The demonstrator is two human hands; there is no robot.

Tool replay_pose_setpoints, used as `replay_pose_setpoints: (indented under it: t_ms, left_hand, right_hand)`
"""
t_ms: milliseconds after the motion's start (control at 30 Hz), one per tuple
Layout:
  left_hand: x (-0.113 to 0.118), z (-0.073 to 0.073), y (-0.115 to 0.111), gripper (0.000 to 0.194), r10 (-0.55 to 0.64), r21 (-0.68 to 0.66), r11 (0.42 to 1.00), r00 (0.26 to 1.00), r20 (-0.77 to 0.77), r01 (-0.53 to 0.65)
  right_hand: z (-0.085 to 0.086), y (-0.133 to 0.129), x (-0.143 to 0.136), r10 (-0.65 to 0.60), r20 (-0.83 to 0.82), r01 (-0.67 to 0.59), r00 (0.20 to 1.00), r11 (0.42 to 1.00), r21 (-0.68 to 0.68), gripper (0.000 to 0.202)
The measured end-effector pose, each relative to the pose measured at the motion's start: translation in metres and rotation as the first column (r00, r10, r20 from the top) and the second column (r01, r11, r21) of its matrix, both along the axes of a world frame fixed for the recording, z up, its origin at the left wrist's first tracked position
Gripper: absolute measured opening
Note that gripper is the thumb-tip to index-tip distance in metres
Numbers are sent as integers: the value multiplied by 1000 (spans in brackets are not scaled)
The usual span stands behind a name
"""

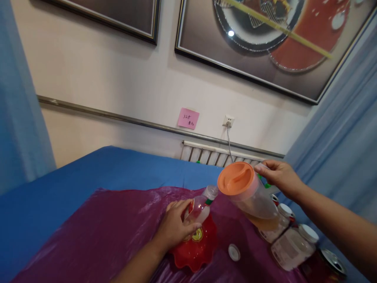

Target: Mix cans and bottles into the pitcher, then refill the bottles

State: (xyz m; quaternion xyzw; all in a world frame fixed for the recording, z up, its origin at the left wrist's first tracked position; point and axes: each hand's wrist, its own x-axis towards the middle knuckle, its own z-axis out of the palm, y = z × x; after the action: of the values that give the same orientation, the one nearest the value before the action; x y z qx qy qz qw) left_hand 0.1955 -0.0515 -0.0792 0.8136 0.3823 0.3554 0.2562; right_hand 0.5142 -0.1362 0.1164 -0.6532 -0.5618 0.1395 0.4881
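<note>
My left hand (175, 226) is wrapped round a clear bottle (200, 210) with a green and red label, its open mouth tilted up to the right. Under the bottle sits a red dish (193, 253) with a wavy rim and a yellow mark. My right hand (278, 177) grips the handle of a translucent pitcher (256, 200) with an orange lid (236, 179). The pitcher is tilted left, its lid close to the bottle's mouth, and brownish liquid shows low inside. No stream of liquid can be made out between them.
A white cap (234, 252) lies right of the dish on the purple plastic sheet (118, 232). Jars with white lids (293, 247) and a can (332, 263) stand at the right. Behind the blue-covered table (85, 169) are a radiator (206, 153) and a plugged-in cord.
</note>
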Motion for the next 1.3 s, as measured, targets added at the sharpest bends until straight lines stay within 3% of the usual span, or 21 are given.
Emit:
replay_pose_setpoints:
  t_ms: [567,1300]
  left_hand:
    - [0,6,-3,72,0,6,1000,1000,10,0]
    - [-1,8,-4,69,-37,2,999,999,11,37]
  right_hand:
    - [17,1,-13,33,65,-33,997,999,1,62]
    - [23,1,-14,36,227,-42,973,999,24,61]
